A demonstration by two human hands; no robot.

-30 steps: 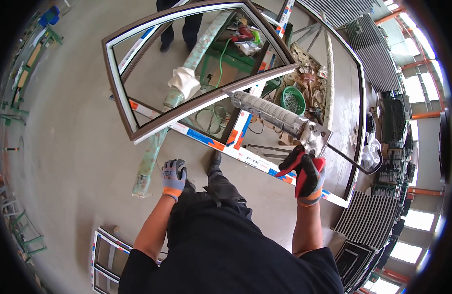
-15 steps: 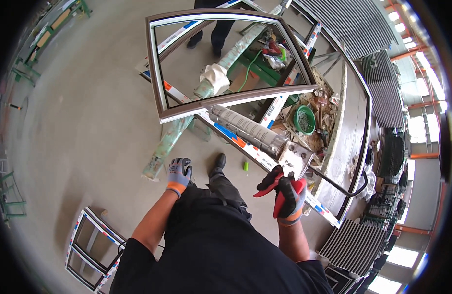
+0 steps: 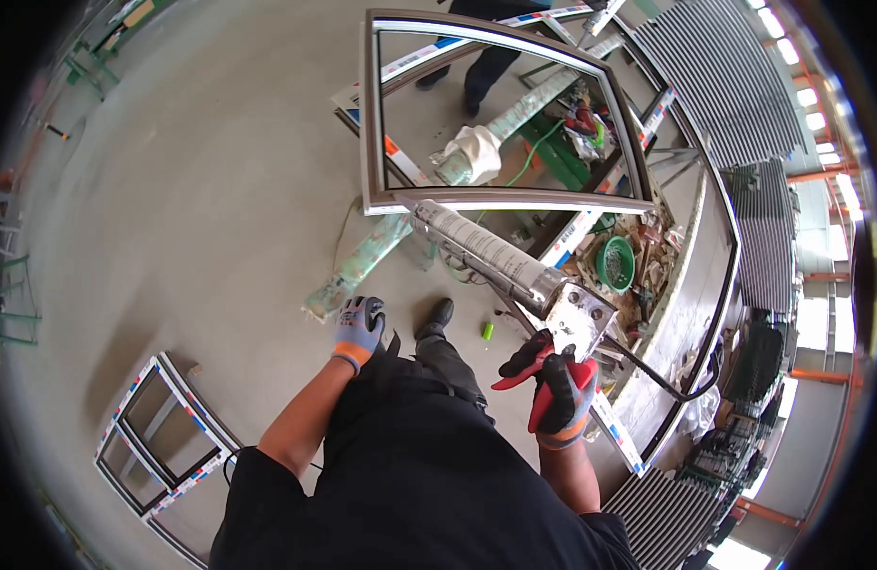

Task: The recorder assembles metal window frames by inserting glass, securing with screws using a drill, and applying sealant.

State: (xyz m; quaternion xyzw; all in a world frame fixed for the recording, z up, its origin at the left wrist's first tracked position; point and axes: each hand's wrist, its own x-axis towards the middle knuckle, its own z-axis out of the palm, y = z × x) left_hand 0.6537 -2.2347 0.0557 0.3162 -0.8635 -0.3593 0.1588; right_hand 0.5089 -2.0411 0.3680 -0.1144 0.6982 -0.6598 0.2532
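Note:
My gloved right hand [image 3: 562, 394] is wrapped round the red handle of a sealant gun [image 3: 491, 252]. The gun has a silver tube, a square metal end plate and a bent black rod. Its tip reaches the near edge of a brown-and-white framed glass panel [image 3: 514, 202], close to the panel's left corner; the exact contact is too small to tell. My left hand [image 3: 359, 332], in a grey and orange glove, hangs beside my waist with fingers loosely curled and slightly apart, holding nothing. Below the panel, a padded green support bar [image 3: 358, 266] slants across.
A green bowl [image 3: 615, 263] stands among scraps on the right. Another framed piece [image 3: 163, 432] lies at lower left. A small green object [image 3: 488, 331] is on the floor near my shoe. Another person's legs [image 3: 486, 76] show behind the panel. Stacked grey profiles [image 3: 714, 76] fill the far right.
The gun's tip has shifted left along the panel's near edge, closer to the corner. The whole view has turned a little, and the panel now appears farther right. My right hand keeps its grip.

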